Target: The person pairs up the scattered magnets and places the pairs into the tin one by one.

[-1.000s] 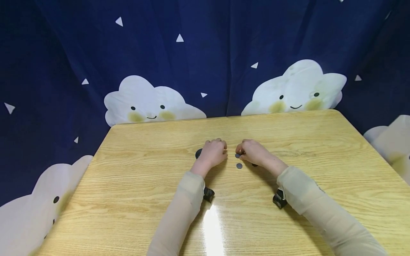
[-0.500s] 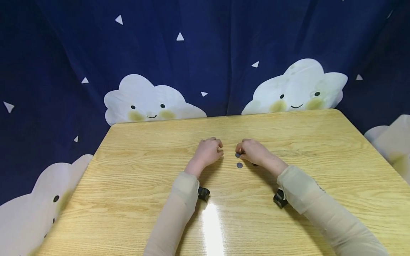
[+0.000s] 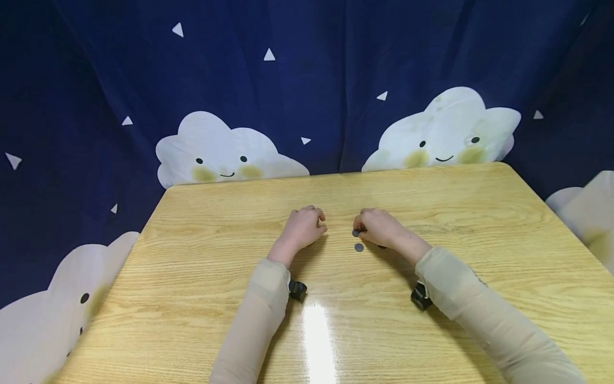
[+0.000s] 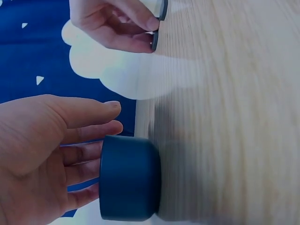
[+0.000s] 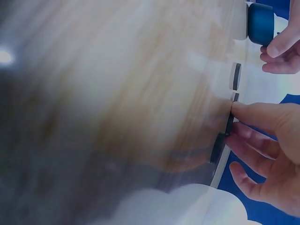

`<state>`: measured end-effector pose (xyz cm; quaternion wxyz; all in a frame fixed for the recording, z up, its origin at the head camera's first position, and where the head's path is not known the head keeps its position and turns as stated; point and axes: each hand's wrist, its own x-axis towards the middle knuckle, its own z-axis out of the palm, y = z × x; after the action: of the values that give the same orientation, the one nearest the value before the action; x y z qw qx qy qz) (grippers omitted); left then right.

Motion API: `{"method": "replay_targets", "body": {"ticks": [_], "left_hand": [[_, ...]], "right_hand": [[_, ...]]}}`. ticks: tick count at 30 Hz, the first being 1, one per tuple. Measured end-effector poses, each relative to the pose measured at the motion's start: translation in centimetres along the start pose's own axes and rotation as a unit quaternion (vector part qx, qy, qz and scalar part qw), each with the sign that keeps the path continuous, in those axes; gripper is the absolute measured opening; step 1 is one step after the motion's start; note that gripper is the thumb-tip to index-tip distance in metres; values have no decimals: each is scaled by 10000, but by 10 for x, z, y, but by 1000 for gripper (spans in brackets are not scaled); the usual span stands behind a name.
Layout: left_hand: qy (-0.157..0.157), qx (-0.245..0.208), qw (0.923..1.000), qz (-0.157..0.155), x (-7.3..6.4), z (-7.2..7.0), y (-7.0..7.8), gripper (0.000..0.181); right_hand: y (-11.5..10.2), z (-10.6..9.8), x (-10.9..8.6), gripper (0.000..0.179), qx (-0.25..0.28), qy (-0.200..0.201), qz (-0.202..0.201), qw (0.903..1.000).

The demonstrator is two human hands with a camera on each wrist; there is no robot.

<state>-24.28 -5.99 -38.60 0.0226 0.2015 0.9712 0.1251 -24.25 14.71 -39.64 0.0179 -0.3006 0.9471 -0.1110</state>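
In the head view my left hand (image 3: 303, 228) is on the left with its fingers loosely bent, hiding most of what lies beneath. The left wrist view shows a short dark blue-green cup (image 4: 130, 178) on the table, just beside the left fingers; the thumb stands apart from it. My right hand (image 3: 381, 228) is low at the tabletop, where thumb and fingers pinch a thin dark disc (image 5: 229, 123) by its edges. Another disc (image 3: 358, 247) lies flat nearby, and a further dark disc (image 5: 217, 147) sits by the right fingertips.
The wooden table (image 3: 216, 229) extends around both hands and reflects a bright light at the front. A dark blue curtain (image 3: 326, 80) with clouds hangs behind its far edge. Black wrist devices (image 3: 297, 290) are worn under both forearms.
My left hand has moved left, away from the right hand, and now covers the cup that showed beside it earlier. The right hand stays at the discs, nearly still.
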Motion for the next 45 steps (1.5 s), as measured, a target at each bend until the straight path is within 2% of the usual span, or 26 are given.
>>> {"method": "replay_targets", "body": {"ticks": [9, 17, 26, 34, 45], "left_hand": [[28, -175, 9998, -24, -6, -3, -7, 29], [16, -289, 9996, 42, -12, -4, -13, 35], [-128, -489, 9987, 11, -18, -7, -20, 47], [-225, -608, 9979, -89, -22, -8, -26, 53], [-216, -695, 9972, -151, -28, -7, -33, 64]], "right_hand": [[1, 0, 0, 5, -56, -76, -100, 9999], [2, 0, -2, 17, -47, 16, -400, 9992], [3, 1, 0, 8, -224, 9, -493, 9985], [2, 0, 0, 4, -289, -120, -347, 9989], [1, -1, 0, 4, -237, -85, -260, 9993]]}}
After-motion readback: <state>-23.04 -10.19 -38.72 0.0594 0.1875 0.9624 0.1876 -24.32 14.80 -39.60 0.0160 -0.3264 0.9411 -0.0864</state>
